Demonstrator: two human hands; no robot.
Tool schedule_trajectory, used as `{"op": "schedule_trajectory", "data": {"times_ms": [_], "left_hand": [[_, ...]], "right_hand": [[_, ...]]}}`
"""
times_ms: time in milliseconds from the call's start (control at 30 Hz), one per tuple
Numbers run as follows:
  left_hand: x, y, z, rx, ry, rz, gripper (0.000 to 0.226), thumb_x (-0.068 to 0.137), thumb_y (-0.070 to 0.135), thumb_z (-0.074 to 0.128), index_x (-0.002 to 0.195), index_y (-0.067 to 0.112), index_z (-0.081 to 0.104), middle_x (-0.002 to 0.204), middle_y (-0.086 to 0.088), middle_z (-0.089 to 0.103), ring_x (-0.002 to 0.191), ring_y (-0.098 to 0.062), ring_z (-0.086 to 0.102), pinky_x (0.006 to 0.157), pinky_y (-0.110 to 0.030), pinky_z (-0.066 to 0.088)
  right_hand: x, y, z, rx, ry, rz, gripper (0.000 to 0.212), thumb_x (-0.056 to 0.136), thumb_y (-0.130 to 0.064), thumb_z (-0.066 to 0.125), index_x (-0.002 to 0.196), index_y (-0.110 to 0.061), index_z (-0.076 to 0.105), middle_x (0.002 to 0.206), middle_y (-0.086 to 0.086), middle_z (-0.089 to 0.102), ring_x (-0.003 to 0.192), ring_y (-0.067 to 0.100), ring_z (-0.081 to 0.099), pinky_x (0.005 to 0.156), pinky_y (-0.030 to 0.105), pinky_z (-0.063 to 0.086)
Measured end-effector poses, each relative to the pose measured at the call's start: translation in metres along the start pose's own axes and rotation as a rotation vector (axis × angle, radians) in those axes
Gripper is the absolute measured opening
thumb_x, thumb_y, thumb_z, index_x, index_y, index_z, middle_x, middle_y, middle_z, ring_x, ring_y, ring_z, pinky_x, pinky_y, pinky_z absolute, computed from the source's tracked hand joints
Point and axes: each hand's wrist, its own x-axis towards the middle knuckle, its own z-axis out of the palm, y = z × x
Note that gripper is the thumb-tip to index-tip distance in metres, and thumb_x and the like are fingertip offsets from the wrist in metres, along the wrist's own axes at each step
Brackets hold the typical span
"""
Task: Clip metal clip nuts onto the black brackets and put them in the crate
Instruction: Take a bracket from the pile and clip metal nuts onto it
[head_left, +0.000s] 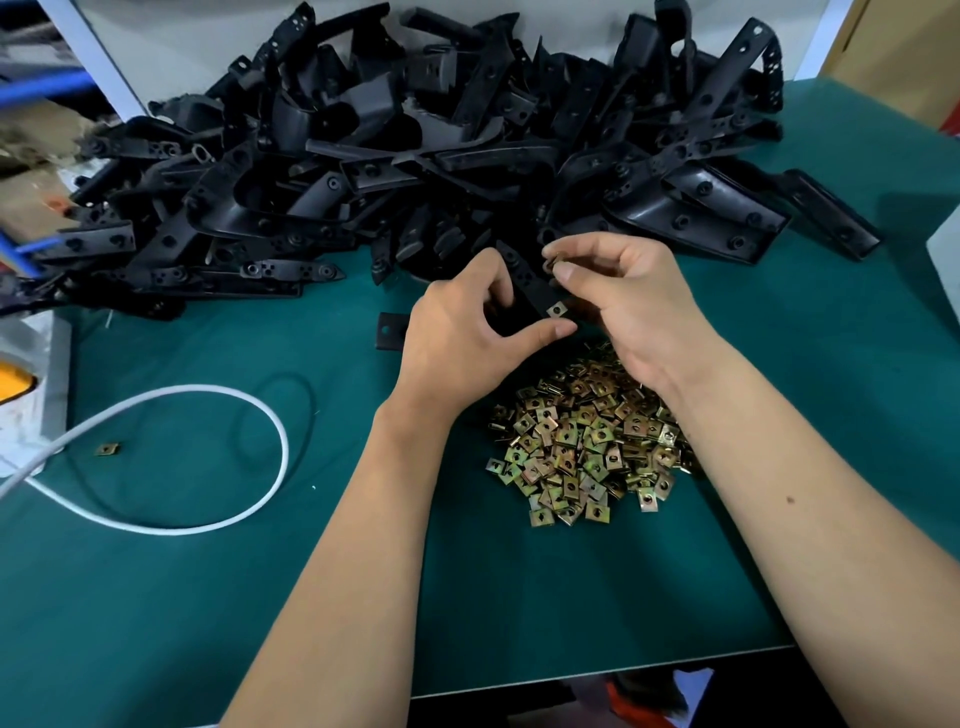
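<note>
1. Clip nuts (582, 441) lie in a loose pile on the green counter (519, 597), nearest the person, under and between the two forearms. One stray nut (107, 448) lies well apart to the left, beside a white cable (260, 415).

2. Left hand (457, 338) holds the black bracket (524, 288) above the counter, just beyond the pile. Its grip is clenched round the bracket's near part, thumb underneath. The bracket's long axis runs from near right to far left, tilted away from the person. A clip nut (556, 309) already sits on its near end, just above the left thumb.

3. Right hand (623, 301) is just beside the bracket, on its right. Its grip pinches a second clip nut (551, 264) between thumb and forefinger. This nut hangs right of the bracket's middle, touching it or nearly so; the exact contact cannot be told.

4. Judgement: the coming move is a short push leftward, across the long axis, onto the bracket's edge. The right hand is the nearer one.

5. Unfinished brackets (415, 145) are heaped at the far side of the counter. No crate is in view.
</note>
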Motion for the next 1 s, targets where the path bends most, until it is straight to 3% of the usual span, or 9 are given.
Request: {"op": "schedule_trajectory", "data": {"times_ms": [133, 233, 400, 533, 633, 867, 1000], "left_hand": [[0.0006, -0.0012, -0.0003, 0.013, -0.004, -0.001, 0.060, 0.071, 0.072, 0.076, 0.083, 0.021, 0.047, 0.066, 0.011, 0.048, 0.069, -0.012, 0.050, 0.058, -0.016, 0.038], [0.0003, -0.0020, 0.0003, 0.022, -0.012, -0.008, 0.059, 0.071, 0.072, 0.077, 0.083, 0.022, 0.047, 0.065, 0.011, 0.048, 0.067, -0.012, 0.050, 0.057, -0.017, 0.036], [0.0003, -0.0004, 0.0002, 0.021, -0.019, -0.008, 0.060, 0.071, 0.071, 0.079, 0.083, 0.021, 0.047, 0.062, 0.012, 0.045, 0.059, -0.009, 0.045, 0.054, -0.018, 0.032], [0.0002, 0.0019, 0.0008, 0.006, -0.035, 0.000, 0.058, 0.072, 0.069, 0.079, 0.083, 0.021, 0.048, 0.064, 0.013, 0.050, 0.060, -0.009, 0.049, 0.054, -0.019, 0.033], [-0.0002, 0.0025, 0.0011, -0.006, -0.045, 0.010, 0.058, 0.072, 0.067, 0.080, 0.083, 0.020, 0.048, 0.065, 0.012, 0.052, 0.060, -0.010, 0.050, 0.055, -0.020, 0.035], [-0.0004, 0.0025, 0.0006, -0.019, -0.020, 0.019, 0.059, 0.072, 0.068, 0.080, 0.081, 0.020, 0.047, 0.062, 0.013, 0.043, 0.059, -0.011, 0.043, 0.053, -0.019, 0.032], [-0.0008, 0.0018, 0.0009, -0.008, -0.029, 0.015, 0.060, 0.071, 0.069, 0.080, 0.081, 0.020, 0.047, 0.063, 0.012, 0.044, 0.060, -0.011, 0.045, 0.054, -0.018, 0.032]], "right_hand": [[-0.0003, 0.0012, 0.0000, -0.006, -0.018, 0.000, 0.020, 0.098, -0.005, 0.065, 0.103, -0.017, 0.081, 0.099, 0.000, 0.080, 0.102, 0.011, 0.073, 0.094, 0.033, 0.058], [-0.0005, 0.0022, 0.0011, -0.077, -0.017, -0.002, 0.021, 0.098, -0.009, 0.066, 0.103, -0.022, 0.082, 0.104, -0.001, 0.078, 0.106, 0.008, 0.071, 0.102, 0.038, 0.056], [-0.0002, 0.0025, 0.0035, -0.106, 0.007, -0.018, 0.012, 0.094, -0.011, 0.071, 0.093, -0.020, 0.079, 0.094, 0.001, 0.077, 0.095, 0.014, 0.070, 0.097, 0.045, 0.059], [0.0009, 0.0032, 0.0025, -0.151, 0.007, -0.068, 0.017, 0.094, -0.013, 0.070, 0.092, -0.025, 0.081, 0.092, -0.007, 0.079, 0.091, 0.004, 0.071, 0.089, 0.027, 0.058], [0.0022, 0.0038, 0.0014, -0.160, 0.000, -0.074, 0.015, 0.094, -0.015, 0.071, 0.093, -0.026, 0.081, 0.092, -0.008, 0.079, 0.091, 0.002, 0.071, 0.087, 0.023, 0.056], [0.0024, 0.0045, -0.0004, -0.126, 0.015, -0.059, 0.004, 0.089, -0.019, 0.078, 0.087, -0.022, 0.081, 0.081, -0.003, 0.077, 0.081, 0.009, 0.070, 0.085, 0.037, 0.059], [0.0027, 0.0032, -0.0015, -0.124, -0.006, -0.076, 0.008, 0.089, -0.013, 0.078, 0.086, -0.020, 0.081, 0.082, -0.002, 0.078, 0.080, 0.009, 0.068, 0.077, 0.033, 0.057]]}}
